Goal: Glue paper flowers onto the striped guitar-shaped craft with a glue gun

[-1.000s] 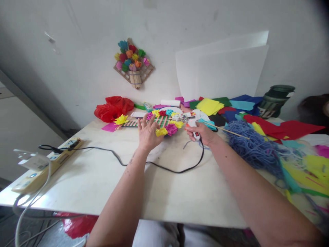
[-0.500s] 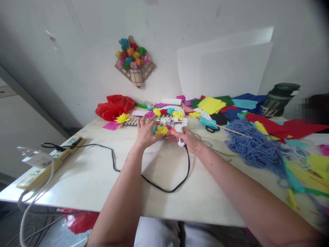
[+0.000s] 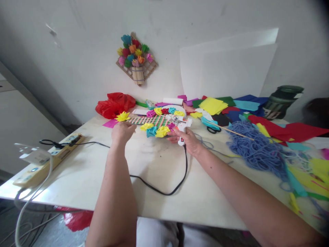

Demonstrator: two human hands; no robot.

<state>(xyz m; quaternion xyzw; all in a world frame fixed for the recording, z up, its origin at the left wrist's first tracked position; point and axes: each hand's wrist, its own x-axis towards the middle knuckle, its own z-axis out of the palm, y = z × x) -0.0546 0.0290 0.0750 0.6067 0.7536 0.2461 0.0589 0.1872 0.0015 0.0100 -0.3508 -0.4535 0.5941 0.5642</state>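
My right hand (image 3: 189,140) is closed around a white hot glue gun (image 3: 182,134), its nozzle end over the right part of a stick lattice (image 3: 151,120). Rows of crepe paper flowers in yellow, blue, pink and red, such as a yellow one (image 3: 162,131), line the lattice's long edges. My left hand (image 3: 122,132) is at the lattice's left end, just below a spiky yellow paper flower (image 3: 122,116). Its thumb points right; the other fingers are mostly hidden, so whether they grip the flower cannot be told.
A black cord (image 3: 164,194) loops from the glue gun across the table toward a power strip (image 3: 48,159). Scissors (image 3: 214,130), blue yarn (image 3: 253,145), coloured paper (image 3: 213,105) and a dark bottle (image 3: 282,102) lie or stand right. A red plastic bag (image 3: 115,104) sits back left.
My left hand has moved left from above the middle of the lattice to the yellow flower at its left end, uncovering the front row of flowers. My right hand still holds the glue gun.
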